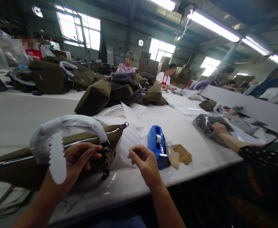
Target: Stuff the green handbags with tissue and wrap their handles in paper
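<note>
Presently curling left fingers [85, 156] beside spotted charm [110, 157] on olive handbag [13, 172], right fingers [139, 149] near tape dispenser [154, 142]; cannot tell whether grasping anything.

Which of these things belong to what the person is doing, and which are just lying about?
Likely part of the job:
olive bag, behind the left hand
white-wrapped handle
leopard-print charm
blue tape dispenser, beside the right hand

Probably just lying about:
piled bags behind
brown tags
white sheets
</note>
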The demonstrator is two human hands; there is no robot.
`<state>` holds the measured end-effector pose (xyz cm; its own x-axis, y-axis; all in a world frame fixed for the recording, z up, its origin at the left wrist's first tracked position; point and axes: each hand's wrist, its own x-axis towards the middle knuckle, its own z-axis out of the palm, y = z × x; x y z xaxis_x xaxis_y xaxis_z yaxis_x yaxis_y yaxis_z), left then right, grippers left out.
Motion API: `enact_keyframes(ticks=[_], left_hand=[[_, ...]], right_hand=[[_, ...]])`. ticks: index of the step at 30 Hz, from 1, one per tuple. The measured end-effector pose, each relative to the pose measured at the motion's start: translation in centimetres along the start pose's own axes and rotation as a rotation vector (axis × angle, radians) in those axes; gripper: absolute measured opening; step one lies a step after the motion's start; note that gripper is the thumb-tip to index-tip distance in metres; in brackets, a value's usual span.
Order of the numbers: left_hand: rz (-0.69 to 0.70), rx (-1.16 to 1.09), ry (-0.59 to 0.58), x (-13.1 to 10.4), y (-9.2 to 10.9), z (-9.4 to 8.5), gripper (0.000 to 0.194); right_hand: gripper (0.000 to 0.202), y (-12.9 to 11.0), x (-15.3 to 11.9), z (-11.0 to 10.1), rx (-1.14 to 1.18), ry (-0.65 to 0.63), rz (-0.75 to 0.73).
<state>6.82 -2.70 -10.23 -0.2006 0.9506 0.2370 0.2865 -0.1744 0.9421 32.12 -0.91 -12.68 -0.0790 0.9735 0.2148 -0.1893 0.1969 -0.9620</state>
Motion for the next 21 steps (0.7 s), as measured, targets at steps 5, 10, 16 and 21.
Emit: enact_keyframes(ticks=[5,10,16,21], left_hand=[[-0.032,-0.046,0.033,0.3,0.8,0.7,0.05],[0.228,0.404,0.1,-0.1,-0.7,-1.3,0.047],[0.457,0.753,0.005,-0.8,-3.3,-2.9,0.069],[0.599,0.935,-0.092,-1.1,-4.6,-5.0,0.05]], right_hand=[[0.036,-0.5,-0.2,1.3,0.557,0.018,0.192],[0.029,0.6,0.1,1.9,0.317,0.076,0.117],[0.02,2.2,0.5,1.9,0.031,0.112,0.059],[0.028,2.7,0.4,1.5,0.133,0.075,0.097]])
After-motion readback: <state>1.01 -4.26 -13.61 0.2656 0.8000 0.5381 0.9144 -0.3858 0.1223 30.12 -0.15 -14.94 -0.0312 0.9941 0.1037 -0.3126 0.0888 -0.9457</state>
